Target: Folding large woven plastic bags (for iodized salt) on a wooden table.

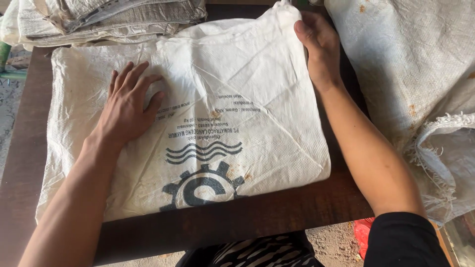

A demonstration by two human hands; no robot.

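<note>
Across the dark wooden table, a folded white woven plastic sack is lying half flattened; the left hand is pressing it with fingers spread, the right hand is gripping its far edge, and a stack of folded sacks is waiting behind.

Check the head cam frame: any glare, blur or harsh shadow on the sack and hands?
Head view: warm, soft light, no glare on the white woven sack; left hand flat on it and right hand at its far edge are both sharp; only faint shadows beside the fingers; dark wooden table is dim but readable.

Folded sacks stacked behind — stained sack hanging at right.
</note>
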